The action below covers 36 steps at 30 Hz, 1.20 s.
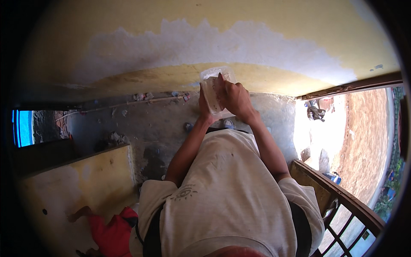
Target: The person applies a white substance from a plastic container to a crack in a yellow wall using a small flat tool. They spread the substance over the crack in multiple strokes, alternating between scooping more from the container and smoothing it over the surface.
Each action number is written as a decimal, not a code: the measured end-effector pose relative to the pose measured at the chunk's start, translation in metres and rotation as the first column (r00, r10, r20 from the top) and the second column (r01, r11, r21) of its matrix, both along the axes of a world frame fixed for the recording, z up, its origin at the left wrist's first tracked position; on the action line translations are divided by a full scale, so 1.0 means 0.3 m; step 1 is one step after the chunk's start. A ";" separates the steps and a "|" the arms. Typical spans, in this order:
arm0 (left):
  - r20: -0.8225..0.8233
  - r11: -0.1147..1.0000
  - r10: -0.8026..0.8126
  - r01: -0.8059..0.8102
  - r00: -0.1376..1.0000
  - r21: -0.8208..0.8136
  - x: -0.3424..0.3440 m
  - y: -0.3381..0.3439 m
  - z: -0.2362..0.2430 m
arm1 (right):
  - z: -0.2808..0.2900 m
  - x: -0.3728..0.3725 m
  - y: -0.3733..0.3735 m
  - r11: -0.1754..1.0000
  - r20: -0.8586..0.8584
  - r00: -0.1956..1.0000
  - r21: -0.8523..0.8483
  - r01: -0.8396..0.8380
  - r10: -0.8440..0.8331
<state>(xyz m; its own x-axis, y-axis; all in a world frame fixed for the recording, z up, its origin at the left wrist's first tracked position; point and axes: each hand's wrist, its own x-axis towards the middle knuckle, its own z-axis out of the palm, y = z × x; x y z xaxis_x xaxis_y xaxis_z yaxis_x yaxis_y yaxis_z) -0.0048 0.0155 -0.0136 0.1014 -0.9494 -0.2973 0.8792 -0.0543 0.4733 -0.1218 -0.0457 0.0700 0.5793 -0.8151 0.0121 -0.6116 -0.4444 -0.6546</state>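
In front of my chest, my left hand [205, 104] is wrapped round the left side of a clear plastic tub [231, 73]. White paste-like stuff shows near the tub's far end. My right hand [238, 99] is closed over the tub, gripping a flat, pale, scraper-like piece [210, 95] with its index finger stretched along it. That piece lies across the tub's opening and hides much of the inside. Its exact kind cannot be made out. Both hands are close together, a little short of the wall.
A yellow wall [274, 81] with a broad whitish patch [205, 45] rises ahead. Debris and a thin pole [141, 101] lie along its foot on the grey floor [141, 124]. A bright doorway opens at right. Behind me at left, a person in red [111, 233] is beside a low wall [85, 180].
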 end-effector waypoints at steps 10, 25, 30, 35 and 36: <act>-0.016 0.992 -0.028 0.026 0.999 -0.121 0.009 -0.004 -0.029 | 0.037 0.013 0.032 0.999 0.082 0.997 -0.046 0.019 -0.015; 0.013 0.998 -0.012 0.012 1.000 -0.061 0.028 0.052 -0.028 | 0.063 0.036 0.085 1.000 0.093 0.996 0.016 0.003 -0.005; -0.036 0.990 -0.071 0.067 0.997 -0.123 0.051 0.077 -0.004 | 0.066 0.030 0.076 0.994 -0.003 0.997 0.085 0.075 -0.075; -0.118 0.979 -0.094 0.070 0.989 -0.193 0.058 0.107 -0.008 | 0.082 -0.009 0.070 0.977 0.058 0.988 0.168 0.130 -0.142; -0.122 0.986 -0.074 0.055 0.990 -0.158 0.053 0.106 0.001 | 0.072 -0.005 0.071 0.982 0.090 0.988 0.153 0.113 -0.128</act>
